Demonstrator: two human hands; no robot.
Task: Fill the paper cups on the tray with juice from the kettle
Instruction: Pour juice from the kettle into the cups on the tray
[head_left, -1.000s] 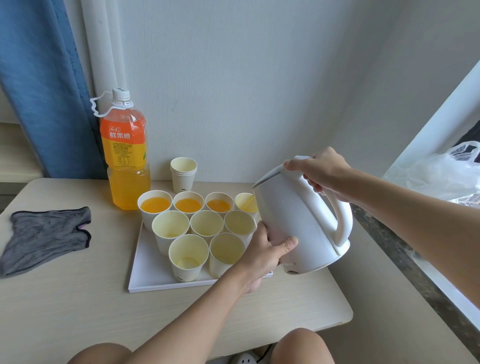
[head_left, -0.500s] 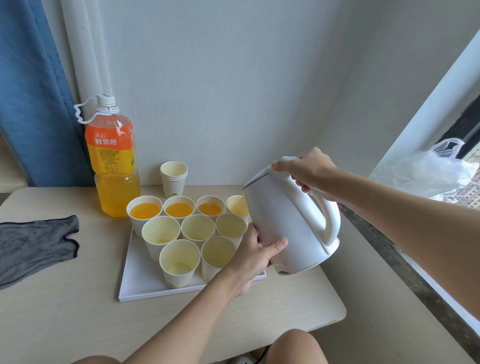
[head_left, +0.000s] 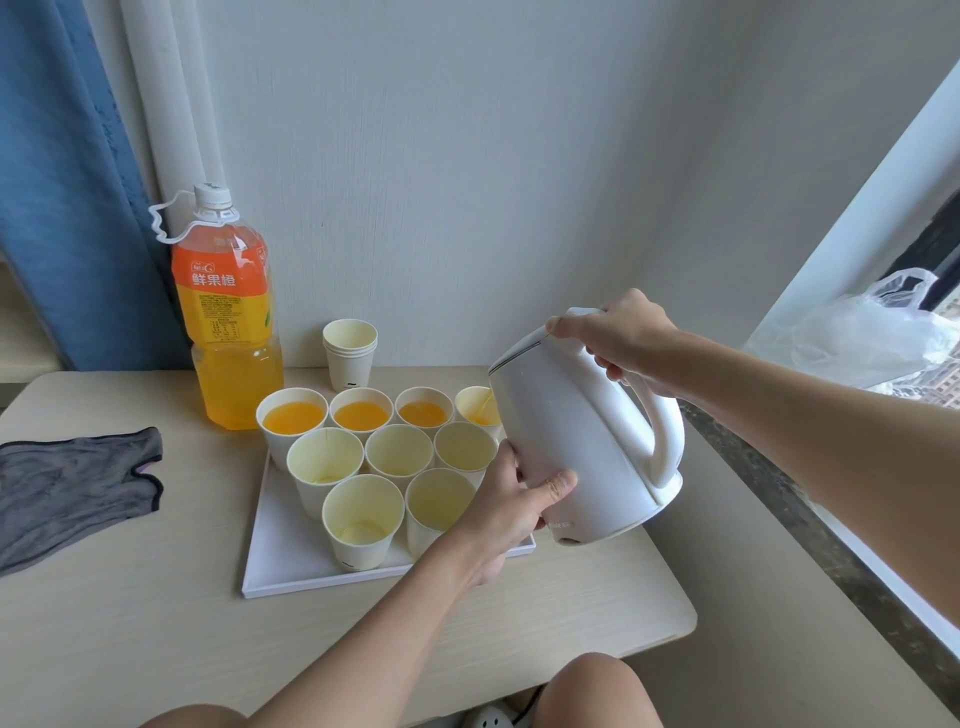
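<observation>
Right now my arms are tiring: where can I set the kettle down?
Bare table lies between the cloth and the tray, and along the near edge before the tray. The tray itself is packed with cups.

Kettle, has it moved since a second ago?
No. The kettle still hangs tipped over the back-right cup on the tray, pouring. Only the camera view shifted.

place: home room (by a window (head_left: 940, 244)) | cues: blue curtain (head_left: 62, 182), small table (head_left: 130, 597), juice bottle (head_left: 228, 312), plastic bag (head_left: 852, 338)
</observation>
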